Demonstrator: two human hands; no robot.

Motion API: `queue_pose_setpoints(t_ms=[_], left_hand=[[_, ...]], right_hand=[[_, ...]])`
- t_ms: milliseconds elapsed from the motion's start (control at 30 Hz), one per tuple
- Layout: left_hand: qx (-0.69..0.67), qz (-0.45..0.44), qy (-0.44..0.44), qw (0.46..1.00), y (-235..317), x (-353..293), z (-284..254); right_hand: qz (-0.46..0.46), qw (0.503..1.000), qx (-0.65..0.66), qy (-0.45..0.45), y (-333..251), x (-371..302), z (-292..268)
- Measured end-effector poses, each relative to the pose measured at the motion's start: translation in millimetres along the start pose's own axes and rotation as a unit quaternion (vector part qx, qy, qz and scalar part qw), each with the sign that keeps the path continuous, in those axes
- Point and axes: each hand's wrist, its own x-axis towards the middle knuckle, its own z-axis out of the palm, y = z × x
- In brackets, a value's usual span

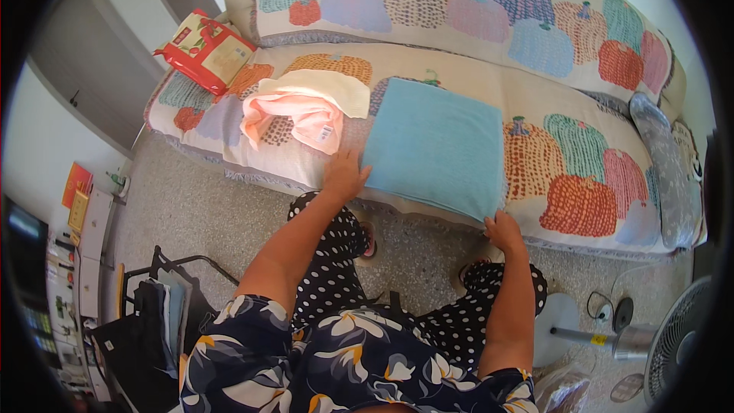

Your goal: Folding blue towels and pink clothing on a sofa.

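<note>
A light blue towel (436, 145) lies spread in a flat, folded square on the sofa seat in front of me. My right hand (502, 231) pinches its near right corner at the seat's front edge. Beside the towel's near left edge rests my left hand (345, 174), fingers stretched out and its thumb touching the edge. Just beyond that hand is a crumpled pink towel (310, 118) with a small white label. A cream towel (336, 90) lies against the pink one, partly over it.
The sofa (352, 57) wears a pumpkin-patterned cover. A red and beige bag (206, 53) sits at its left end, a grey cushion (659, 172) at its right. A standing fan (677, 344) is at lower right. Clothes (164, 313) hang on a black rack at lower left.
</note>
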Motion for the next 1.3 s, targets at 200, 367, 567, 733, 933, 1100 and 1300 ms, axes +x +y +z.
queue_pose_setpoints(t_ms=[200, 367, 567, 733, 933, 1100, 1300], left_hand=[[-0.19, -0.067, -0.032, 0.979, -12.4, 8.0, 10.8], [-0.289, -0.105, -0.184, 0.934, -18.2, 17.3, 10.4], [-0.304, -0.091, -0.272, 0.908, -31.5, 23.3, 9.5], [-0.337, -0.105, -0.295, 0.888, -20.0, 22.5, -1.0], [-0.351, -0.108, -0.337, 0.867, -32.1, 27.1, -2.7], [-0.352, -0.109, -0.323, 0.872, -27.2, 22.0, -5.6], [-0.336, -0.096, -0.36, 0.865, -20.8, 17.5, -13.5]], right_hand=[[0.035, 0.999, 0.013, -0.035, 13.1, 7.6, 3.6], [0.069, 0.994, 0.066, -0.057, -6.6, -1.0, -6.8], [0.064, 0.993, 0.082, -0.063, -18.4, 2.3, -9.6], [0.101, 0.989, 0.078, -0.077, -12.1, 1.5, -16.0], [0.087, 0.988, 0.089, -0.089, -14.6, 2.6, -18.7], [0.103, 0.985, 0.116, -0.079, -13.9, 1.2, -19.3], [0.074, 0.987, 0.102, -0.096, 4.9, 10.1, -8.4]])
